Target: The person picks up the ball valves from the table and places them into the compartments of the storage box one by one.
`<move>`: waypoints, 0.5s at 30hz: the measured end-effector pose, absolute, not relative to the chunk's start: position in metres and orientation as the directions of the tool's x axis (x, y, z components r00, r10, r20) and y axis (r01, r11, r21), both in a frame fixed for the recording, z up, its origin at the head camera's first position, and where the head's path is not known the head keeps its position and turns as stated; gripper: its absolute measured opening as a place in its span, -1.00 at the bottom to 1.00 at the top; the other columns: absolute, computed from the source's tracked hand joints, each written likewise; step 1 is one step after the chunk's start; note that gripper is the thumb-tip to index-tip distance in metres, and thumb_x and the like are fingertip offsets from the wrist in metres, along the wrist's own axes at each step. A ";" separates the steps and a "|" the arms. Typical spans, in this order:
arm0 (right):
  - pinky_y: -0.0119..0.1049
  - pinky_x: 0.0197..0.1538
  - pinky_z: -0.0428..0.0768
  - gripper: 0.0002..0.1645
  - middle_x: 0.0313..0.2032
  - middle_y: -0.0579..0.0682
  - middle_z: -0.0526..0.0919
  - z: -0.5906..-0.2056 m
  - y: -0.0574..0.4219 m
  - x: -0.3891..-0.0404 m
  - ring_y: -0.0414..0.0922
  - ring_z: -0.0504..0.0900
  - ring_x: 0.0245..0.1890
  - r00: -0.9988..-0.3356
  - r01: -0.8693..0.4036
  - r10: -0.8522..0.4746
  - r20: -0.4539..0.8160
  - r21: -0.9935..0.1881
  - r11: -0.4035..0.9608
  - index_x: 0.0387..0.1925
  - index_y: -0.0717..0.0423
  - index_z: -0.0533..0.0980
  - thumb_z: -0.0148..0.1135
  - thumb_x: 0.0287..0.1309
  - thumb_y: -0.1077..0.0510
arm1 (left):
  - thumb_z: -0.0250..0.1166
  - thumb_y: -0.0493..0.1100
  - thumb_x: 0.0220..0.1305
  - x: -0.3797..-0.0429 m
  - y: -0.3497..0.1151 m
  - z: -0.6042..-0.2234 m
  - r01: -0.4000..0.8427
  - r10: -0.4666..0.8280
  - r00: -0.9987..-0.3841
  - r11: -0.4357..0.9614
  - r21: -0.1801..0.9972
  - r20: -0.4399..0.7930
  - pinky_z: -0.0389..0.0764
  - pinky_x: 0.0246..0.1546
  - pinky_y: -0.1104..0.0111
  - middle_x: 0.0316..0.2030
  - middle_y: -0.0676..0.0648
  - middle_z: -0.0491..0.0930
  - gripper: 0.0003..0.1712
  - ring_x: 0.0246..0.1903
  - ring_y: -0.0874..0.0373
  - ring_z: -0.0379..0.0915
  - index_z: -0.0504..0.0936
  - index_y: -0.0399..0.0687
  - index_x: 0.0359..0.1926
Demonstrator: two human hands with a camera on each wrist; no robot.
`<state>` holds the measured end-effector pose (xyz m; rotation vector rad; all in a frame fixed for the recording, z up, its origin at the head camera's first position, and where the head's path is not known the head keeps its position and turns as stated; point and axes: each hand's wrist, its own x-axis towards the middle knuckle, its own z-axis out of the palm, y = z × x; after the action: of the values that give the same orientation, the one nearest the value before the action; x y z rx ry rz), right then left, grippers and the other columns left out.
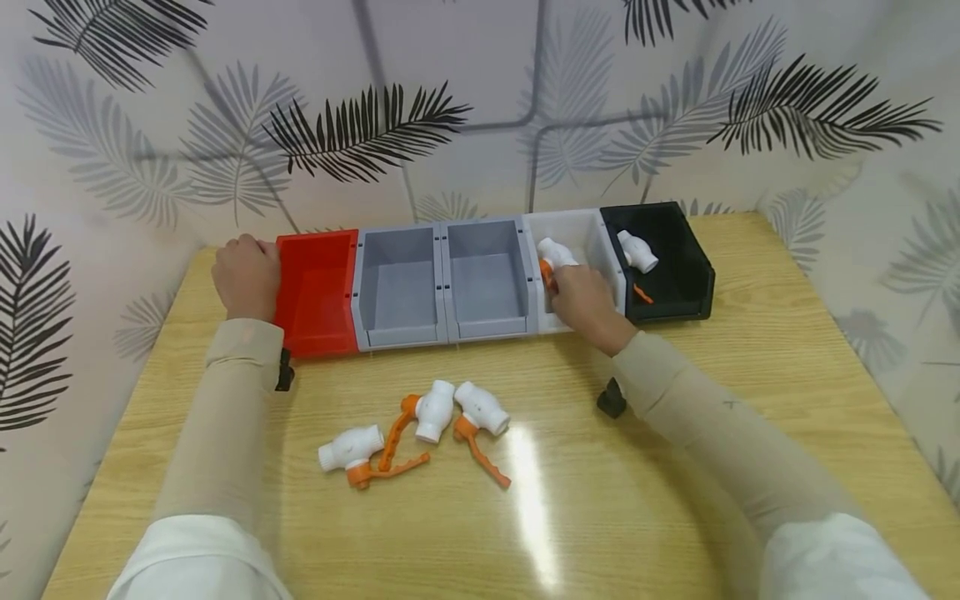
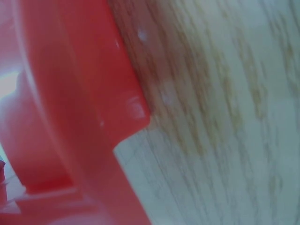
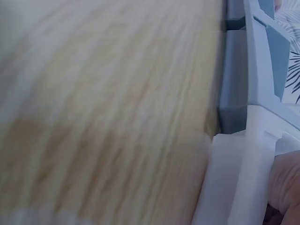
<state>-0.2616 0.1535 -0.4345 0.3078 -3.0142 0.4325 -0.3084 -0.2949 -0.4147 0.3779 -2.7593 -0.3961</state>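
Observation:
My right hand (image 1: 588,304) reaches into the white bin (image 1: 617,283) and grips a white plastic ball valve (image 1: 557,252) by its orange handle. Part of that hand (image 3: 286,187) shows behind the bin's wall in the right wrist view; its fingertips are hidden there. At the far left, my left hand (image 1: 247,277), fingers curled, holds the left side of the red bin (image 1: 318,292). The left wrist view is filled by the red bin's edge (image 2: 93,93) against the wooden table. Three more ball valves, a left one (image 1: 352,448), a middle one (image 1: 435,411) and a right one (image 1: 482,408), lie on the table.
Two grey bins (image 1: 401,287) (image 1: 487,283) stand between the red and white ones in a joined row. The black bin (image 1: 678,283) at the right end contains a white valve (image 1: 637,252) with an orange handle. A patterned curtain (image 1: 480,100) hangs behind the wooden table (image 1: 600,500).

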 end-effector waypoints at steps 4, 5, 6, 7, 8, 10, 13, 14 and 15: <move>-0.15 -0.50 0.43 -0.88 -0.50 0.09 0.55 -0.432 0.152 -0.264 0.00 0.48 -0.54 -0.983 -0.184 -0.181 0.039 -0.265 0.947 -0.51 0.19 0.50 0.10 0.09 0.27 | -0.31 -0.11 0.33 -0.307 -0.295 -0.417 -0.214 -0.304 -0.912 0.925 0.315 0.274 0.40 -0.22 -0.14 -0.40 -0.40 0.42 -0.50 -0.28 -0.37 0.36 0.42 -0.45 -0.40; -0.14 -0.49 0.45 -0.87 -0.49 0.10 0.55 -0.431 0.151 -0.264 0.01 0.49 -0.53 -0.983 -0.180 -0.179 0.028 -0.261 0.948 -0.51 0.20 0.50 0.09 0.10 0.27 | -0.31 -0.11 0.33 -0.307 -0.295 -0.418 -0.213 -0.304 -0.911 0.925 0.314 0.278 0.41 -0.23 -0.13 -0.40 -0.40 0.42 -0.50 -0.29 -0.37 0.36 0.42 -0.44 -0.40; -0.12 -0.48 0.46 -0.86 -0.47 0.11 0.56 -0.431 0.150 -0.265 0.01 0.51 -0.51 -0.984 -0.178 -0.179 0.019 -0.260 0.949 -0.50 0.21 0.50 0.08 0.11 0.26 | -0.31 -0.11 0.33 -0.307 -0.295 -0.418 -0.212 -0.305 -0.909 0.925 0.316 0.283 0.41 -0.23 -0.13 -0.41 -0.40 0.42 -0.50 -0.30 -0.37 0.36 0.42 -0.44 -0.41; -0.11 -0.47 0.48 -0.86 -0.46 0.12 0.57 -0.430 0.149 -0.265 0.01 0.51 -0.50 -0.984 -0.172 -0.176 0.010 -0.259 0.951 -0.49 0.21 0.50 0.08 0.13 0.25 | -0.31 -0.11 0.33 -0.307 -0.295 -0.418 -0.211 -0.305 -0.908 0.925 0.317 0.286 0.41 -0.23 -0.14 -0.41 -0.40 0.42 -0.50 -0.30 -0.37 0.36 0.42 -0.44 -0.41; -0.10 -0.45 0.49 -0.85 -0.45 0.13 0.57 -0.429 0.148 -0.265 0.01 0.52 -0.49 -0.985 -0.167 -0.172 0.003 -0.258 0.952 -0.47 0.22 0.50 0.07 0.14 0.24 | -0.31 -0.11 0.33 -0.307 -0.296 -0.417 -0.209 -0.304 -0.908 0.925 0.317 0.289 0.41 -0.23 -0.14 -0.41 -0.40 0.42 -0.49 -0.30 -0.38 0.36 0.42 -0.44 -0.41; -0.07 -0.42 0.50 -0.84 -0.43 0.15 0.57 -0.429 0.147 -0.266 0.02 0.53 -0.47 -0.986 -0.162 -0.167 0.003 -0.254 0.954 -0.45 0.24 0.50 0.07 0.16 0.22 | -0.32 -0.10 0.33 -0.308 -0.296 -0.417 -0.205 -0.301 -0.908 0.926 0.318 0.292 0.41 -0.23 -0.14 -0.41 -0.40 0.42 -0.49 -0.30 -0.38 0.36 0.42 -0.44 -0.40; -0.07 -0.41 0.50 -0.83 -0.43 0.15 0.57 -0.429 0.146 -0.265 0.03 0.52 -0.47 -0.988 -0.148 -0.152 0.002 -0.253 0.956 -0.44 0.25 0.49 0.06 0.17 0.22 | -0.31 -0.10 0.33 -0.307 -0.295 -0.414 -0.200 -0.298 -0.910 0.925 0.324 0.288 0.40 -0.22 -0.14 -0.40 -0.40 0.42 -0.49 -0.29 -0.38 0.36 0.43 -0.44 -0.39; -0.07 -0.40 0.49 -0.83 -0.43 0.15 0.57 -0.430 0.146 -0.265 0.02 0.51 -0.47 -0.989 -0.145 -0.149 0.002 -0.255 0.956 -0.44 0.26 0.49 0.05 0.17 0.23 | -0.31 -0.10 0.33 -0.307 -0.295 -0.414 -0.201 -0.298 -0.910 0.925 0.323 0.287 0.40 -0.22 -0.14 -0.40 -0.40 0.42 -0.49 -0.29 -0.37 0.36 0.43 -0.44 -0.39; -0.06 -0.40 0.49 -0.83 -0.43 0.16 0.57 -0.431 0.146 -0.264 0.03 0.51 -0.48 -0.989 -0.143 -0.148 0.001 -0.257 0.956 -0.44 0.26 0.49 0.05 0.18 0.23 | -0.30 -0.11 0.33 -0.307 -0.295 -0.414 -0.201 -0.299 -0.909 0.924 0.324 0.291 0.41 -0.22 -0.14 -0.40 -0.40 0.42 -0.49 -0.30 -0.37 0.36 0.43 -0.45 -0.40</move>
<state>-0.2645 0.1460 -0.4306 0.2321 -3.1245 0.4092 -0.3070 -0.2948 -0.4137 0.3676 -2.7452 -0.4126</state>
